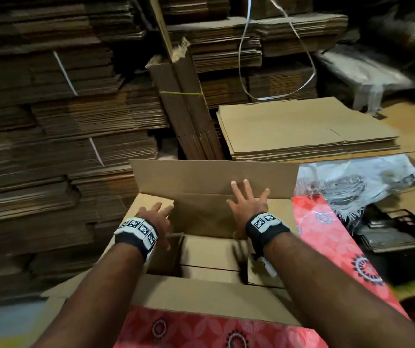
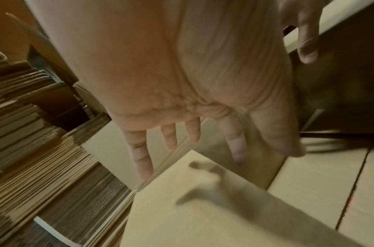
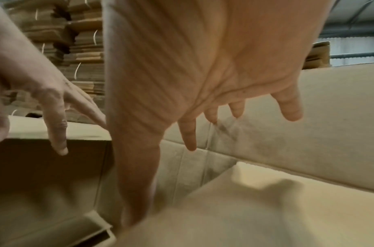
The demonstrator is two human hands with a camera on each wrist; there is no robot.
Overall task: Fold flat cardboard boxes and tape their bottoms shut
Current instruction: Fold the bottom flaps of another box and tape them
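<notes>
An opened brown cardboard box (image 1: 201,297) stands in front of me, its far long flap (image 1: 214,177) upright. My right hand (image 1: 246,197) is spread flat with its fingertips against that flap; in the right wrist view the right hand (image 3: 234,113) casts a close shadow on the flap (image 3: 340,117). My left hand (image 1: 160,214) is over the left short flap (image 1: 148,204), fingers straight. In the left wrist view the left hand (image 2: 192,145) hovers a little above this flap (image 2: 203,208). Neither hand holds anything. Folded flaps (image 1: 211,249) show down inside the box.
Tall stacks of flat cardboard (image 1: 50,121) fill the left and back. A low pile of flat boxes (image 1: 302,129) lies behind the box on the right. A red patterned cloth (image 1: 327,234), a white sack (image 1: 352,182) and a loose white strap (image 1: 276,96) are to the right.
</notes>
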